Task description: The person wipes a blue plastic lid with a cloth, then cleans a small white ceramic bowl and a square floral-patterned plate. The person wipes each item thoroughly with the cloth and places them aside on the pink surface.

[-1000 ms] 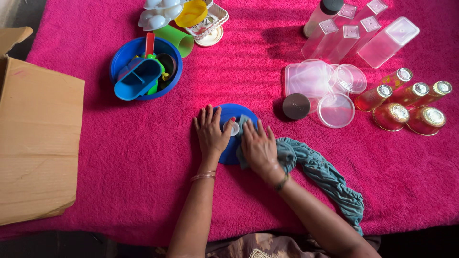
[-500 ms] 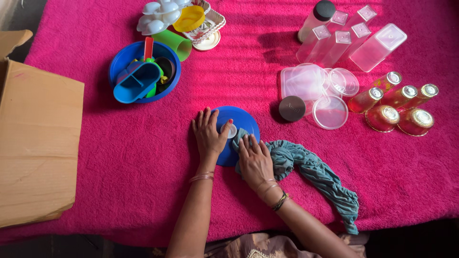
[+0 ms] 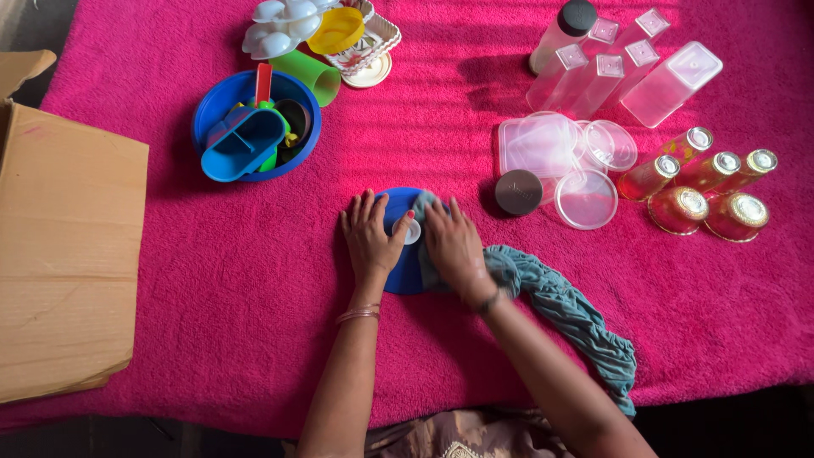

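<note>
Pink towel (image 3: 254,280); hands hide most of blue lid (image 3: 398,276).

I count one blue lid (image 3: 398,276) under my two hands, one teal cloth (image 3: 568,309), one blue bowl (image 3: 219,95), one cardboard box (image 3: 68,263), five clear bottles (image 3: 593,80), five amber glasses (image 3: 704,182), one brown cap (image 3: 518,192).
</note>
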